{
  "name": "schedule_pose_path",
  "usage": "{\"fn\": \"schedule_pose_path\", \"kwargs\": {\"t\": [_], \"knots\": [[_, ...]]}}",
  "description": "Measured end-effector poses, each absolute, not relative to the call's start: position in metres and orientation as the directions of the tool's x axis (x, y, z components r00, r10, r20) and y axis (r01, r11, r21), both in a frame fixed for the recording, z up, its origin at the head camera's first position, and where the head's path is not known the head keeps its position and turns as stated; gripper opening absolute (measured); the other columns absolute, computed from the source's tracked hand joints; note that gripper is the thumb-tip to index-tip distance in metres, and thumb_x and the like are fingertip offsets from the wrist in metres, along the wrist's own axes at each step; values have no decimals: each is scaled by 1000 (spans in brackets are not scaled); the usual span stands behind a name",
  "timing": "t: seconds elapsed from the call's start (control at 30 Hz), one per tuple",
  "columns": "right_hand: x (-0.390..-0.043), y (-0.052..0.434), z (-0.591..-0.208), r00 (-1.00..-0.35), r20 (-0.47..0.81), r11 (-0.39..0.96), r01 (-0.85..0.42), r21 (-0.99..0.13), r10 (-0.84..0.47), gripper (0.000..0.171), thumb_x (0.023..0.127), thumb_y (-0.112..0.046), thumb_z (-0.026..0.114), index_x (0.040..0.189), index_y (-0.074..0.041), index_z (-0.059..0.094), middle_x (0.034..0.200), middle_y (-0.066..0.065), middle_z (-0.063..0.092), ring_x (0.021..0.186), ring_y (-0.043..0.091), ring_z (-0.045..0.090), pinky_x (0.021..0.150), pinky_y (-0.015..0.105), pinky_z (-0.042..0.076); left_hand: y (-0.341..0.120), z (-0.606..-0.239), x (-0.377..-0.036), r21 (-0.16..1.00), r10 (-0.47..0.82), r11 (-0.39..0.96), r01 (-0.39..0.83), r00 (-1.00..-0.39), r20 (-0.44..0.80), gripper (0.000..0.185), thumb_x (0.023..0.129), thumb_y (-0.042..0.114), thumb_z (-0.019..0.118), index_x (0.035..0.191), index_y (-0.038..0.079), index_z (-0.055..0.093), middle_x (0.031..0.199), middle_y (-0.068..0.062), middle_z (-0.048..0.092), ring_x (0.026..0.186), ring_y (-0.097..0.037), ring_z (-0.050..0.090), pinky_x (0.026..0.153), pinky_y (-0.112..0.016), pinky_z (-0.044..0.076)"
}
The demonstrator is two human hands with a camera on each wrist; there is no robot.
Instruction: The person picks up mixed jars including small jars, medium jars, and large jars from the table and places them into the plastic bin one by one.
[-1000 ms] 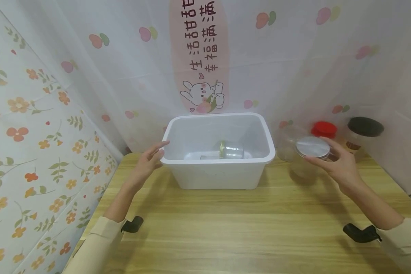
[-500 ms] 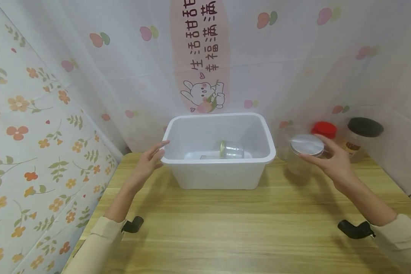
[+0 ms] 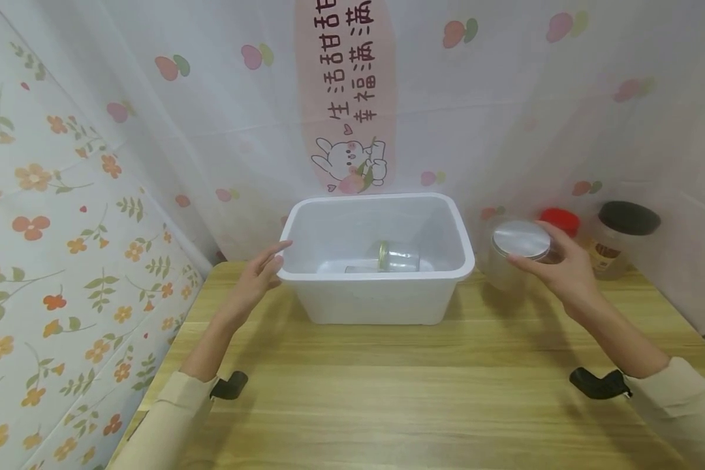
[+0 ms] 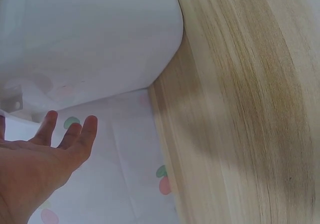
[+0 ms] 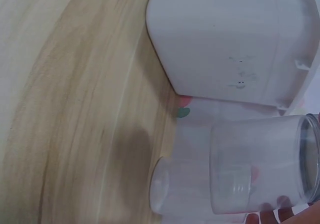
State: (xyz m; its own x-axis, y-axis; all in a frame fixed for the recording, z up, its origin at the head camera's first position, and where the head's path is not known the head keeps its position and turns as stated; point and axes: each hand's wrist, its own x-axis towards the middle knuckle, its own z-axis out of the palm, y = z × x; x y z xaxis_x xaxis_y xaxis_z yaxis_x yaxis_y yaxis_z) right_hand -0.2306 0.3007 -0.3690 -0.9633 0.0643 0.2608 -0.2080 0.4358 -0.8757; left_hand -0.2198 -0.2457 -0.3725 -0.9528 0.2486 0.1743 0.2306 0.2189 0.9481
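Note:
My right hand grips a clear plastic jar by its silver lid, thumb in front and fingers behind. The jar hangs upright above the table, to the right of a white plastic bin. My left hand is at the bin's left rim, its fingertips right at the edge and its fingers fairly straight in the left wrist view. Inside the bin, a clear jar with a yellow-green rim lies on its side.
Behind the held jar stands another clear container, mostly hidden in the head view. Farther right are a red-lidded jar and a jar with a dark lid. A patterned curtain hangs right behind the wooden table.
My right hand has carried the silver-lidded jar leftward and slightly up, closer to the bin. The left hand has stayed at the bin's rim.

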Motion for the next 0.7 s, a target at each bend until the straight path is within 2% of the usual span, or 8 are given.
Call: {"fn": "schedule_pose_path", "kwargs": {"t": [0.23, 0.5, 0.7], "knots": [[-234, 297, -363, -951, 300, 439, -235, -867, 82, 76, 88, -14, 82, 154, -9, 43, 134, 6, 45, 108, 17, 43, 76, 11, 45, -246, -373, -220, 950, 252, 203, 238, -950, 184, 49, 111, 33, 42, 157, 15, 39, 162, -6, 30, 146, -40, 28, 108, -66, 32], [-235, 292, -350, -940, 327, 474, -243, -847, 102, 79, 85, -21, 86, 153, -18, 47, 139, 7, 46, 114, 21, 43, 79, 14, 43, -244, -373, -220, 950, 244, 202, 238, -952, 186, 50, 111, 33, 43, 157, 14, 40, 162, -8, 30, 145, -39, 30, 107, -67, 32], [-235, 288, -337, -940, 325, 484, -239, -842, 102, 83, 84, -24, 87, 155, -21, 45, 143, 11, 44, 117, 25, 43, 77, 12, 44, -244, -373, -219, 952, 242, 197, 233, -953, 183, 49, 111, 33, 43, 157, 14, 40, 161, -9, 31, 144, -38, 32, 107, -67, 32]]}}
